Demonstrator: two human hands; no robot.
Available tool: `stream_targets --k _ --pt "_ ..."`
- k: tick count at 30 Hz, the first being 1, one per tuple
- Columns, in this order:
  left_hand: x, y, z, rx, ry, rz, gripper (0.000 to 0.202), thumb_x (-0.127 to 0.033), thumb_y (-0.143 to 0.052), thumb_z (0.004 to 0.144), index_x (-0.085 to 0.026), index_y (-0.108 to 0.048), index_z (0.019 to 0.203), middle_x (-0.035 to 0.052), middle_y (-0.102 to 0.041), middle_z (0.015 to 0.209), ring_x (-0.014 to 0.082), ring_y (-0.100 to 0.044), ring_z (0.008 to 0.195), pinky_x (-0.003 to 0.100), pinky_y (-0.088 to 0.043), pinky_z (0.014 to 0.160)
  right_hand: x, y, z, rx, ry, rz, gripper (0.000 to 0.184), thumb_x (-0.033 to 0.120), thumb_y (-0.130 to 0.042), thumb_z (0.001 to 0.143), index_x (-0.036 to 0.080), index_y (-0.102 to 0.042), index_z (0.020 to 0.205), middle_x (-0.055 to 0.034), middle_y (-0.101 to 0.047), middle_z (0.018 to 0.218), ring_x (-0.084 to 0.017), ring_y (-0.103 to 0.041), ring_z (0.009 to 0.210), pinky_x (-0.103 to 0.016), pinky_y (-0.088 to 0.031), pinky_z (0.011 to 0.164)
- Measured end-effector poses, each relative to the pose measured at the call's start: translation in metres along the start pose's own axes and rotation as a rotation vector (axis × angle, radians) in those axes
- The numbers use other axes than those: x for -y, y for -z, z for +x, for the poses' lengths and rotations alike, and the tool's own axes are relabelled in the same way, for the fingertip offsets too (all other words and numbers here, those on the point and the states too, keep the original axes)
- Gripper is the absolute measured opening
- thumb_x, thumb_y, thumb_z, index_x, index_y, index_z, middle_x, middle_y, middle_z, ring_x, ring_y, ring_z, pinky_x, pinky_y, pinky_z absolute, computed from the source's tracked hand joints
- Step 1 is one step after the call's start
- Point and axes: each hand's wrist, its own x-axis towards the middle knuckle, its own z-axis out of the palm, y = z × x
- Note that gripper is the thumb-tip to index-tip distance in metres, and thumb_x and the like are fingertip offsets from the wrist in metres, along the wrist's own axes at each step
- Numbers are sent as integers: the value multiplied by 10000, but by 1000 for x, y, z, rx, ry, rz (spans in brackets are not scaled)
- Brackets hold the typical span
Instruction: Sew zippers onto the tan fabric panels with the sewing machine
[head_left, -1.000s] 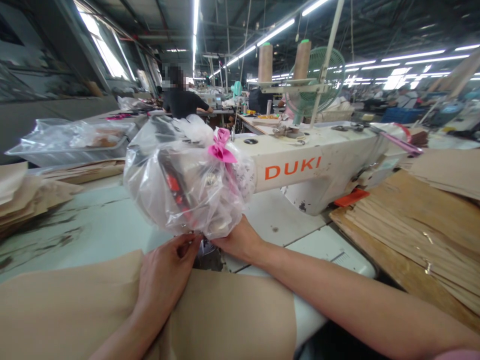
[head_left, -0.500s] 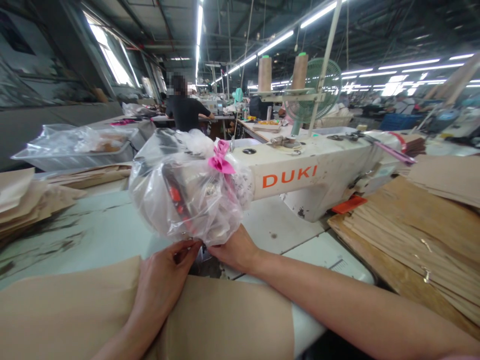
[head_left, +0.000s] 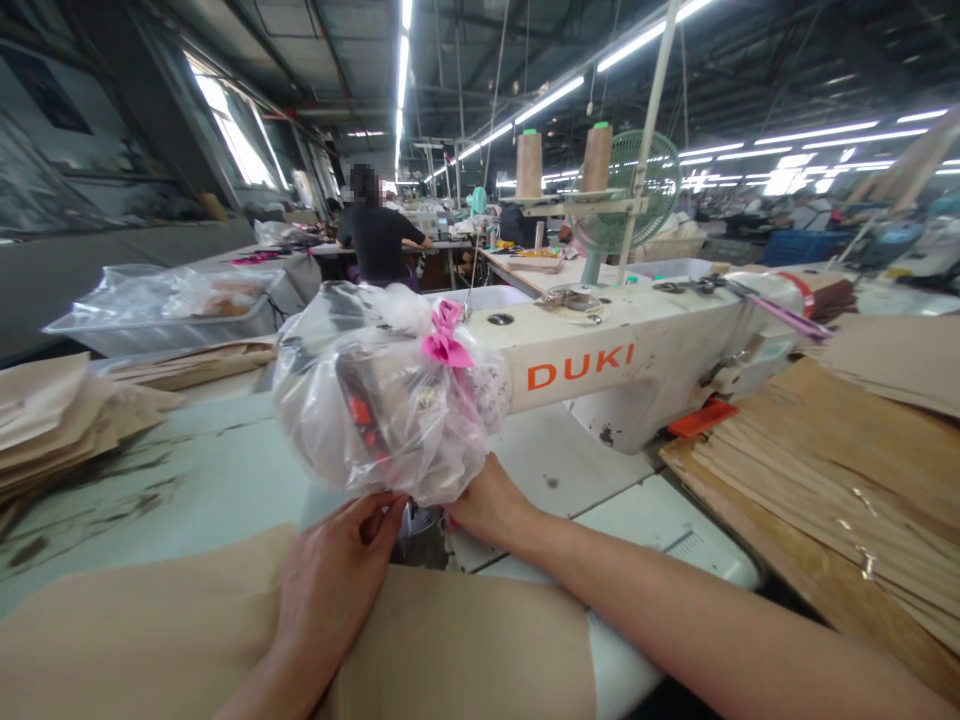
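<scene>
Sewing machine lies crosswise, bagged end left.

We look into a deep, crowded workshop beneath a dark, ribbed ceiling. Tube lights hang in long rows, running away from us and glowing cold white. On our left is a plain grey wall, with a dark rectangular panel higher up; past a dark, slanting pillar, a tall window shines very bright. Ahead of us stand cluttered worktables, near a large green fan and a smaller turquoise fan farther back. Toward the right, the distant hall blurs.
</scene>
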Motion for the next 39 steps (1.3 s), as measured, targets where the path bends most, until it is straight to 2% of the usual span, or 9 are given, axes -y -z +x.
stream_targets --k 3,7,9,12,16,21,25,31,39 --pt "3 -2 -1 -14 -30 -43 316 -443 -476 923 -281 -748 934 3 -761 826 219 -702 800 261 -403 630 -1 -1 1 38 -71 108 243 103 -548 793 186 -572 565 44 -506 421 -127 -549 442 -241 -465 598" --pt "16 -12 -6 -165 -272 -76 275 -416 -511 931 -322 -765 980 -28 -767 986 174 -714 820 234 -433 671 -2 -1 -1 240 -279 548 282 217 -503 873 171 -612 617 5 -634 556 -106 -530 377 -200 -403 416" --pt "23 -18 -8 -254 -361 -55 274 -404 -507 945 -342 -769 995 -42 -763 1035 160 -719 839 224 -442 697 -2 -3 -2 306 -312 761 220 300 -582 865 162 -657 710 -13 -683 652 -127 -602 442 -194 -424 405" --pt "27 -21 -9 -289 -397 -31 277 -372 -500 953 -358 -774 993 -53 -765 1041 153 -725 840 223 -449 707 -3 -5 -2 311 -337 872 201 347 -731 779 156 -671 756 -7 -681 641 -152 -646 485 -218 -496 466" --pt "17 -13 -8 -205 -281 -129 263 -409 -529 916 -371 -783 969 -59 -765 1031 163 -721 848 226 -468 709 -5 -7 -3 240 -318 794 253 315 -773 757 163 -609 640 12 -641 564 -155 -633 443 -233 -510 482" --pt "8 -8 2 46 -94 -420 353 -568 -595 805 -287 -800 868 -16 -784 896 211 -713 778 262 -519 707 -7 -12 -1 289 -259 598 256 108 -557 844 166 -566 594 38 -572 462 -117 -592 409 -192 -480 471" --pt "12 -14 8 188 -2 -700 415 -584 -644 732 -225 -788 881 28 -794 930 267 -729 920 288 -547 789 -7 -12 0 265 -249 462 238 92 -489 822 176 -550 608 32 -568 473 -126 -576 403 -204 -469 443" --pt "6 -11 7 45 69 -505 392 -546 -583 735 -243 -781 887 27 -797 888 285 -739 888 312 -538 775 0 4 -1 60 -132 65 235 84 -518 787 183 -530 573 37 -503 437 -107 -497 402 -207 -397 502" --pt "3 -7 7 -3 51 -352 362 -512 -529 776 -243 -760 842 27 -797 850 264 -742 836 285 -501 702 2 2 -2 -45 -16 -88 174 77 -551 789 181 -638 680 20 -548 494 -155 -570 554 -233 -409 622"
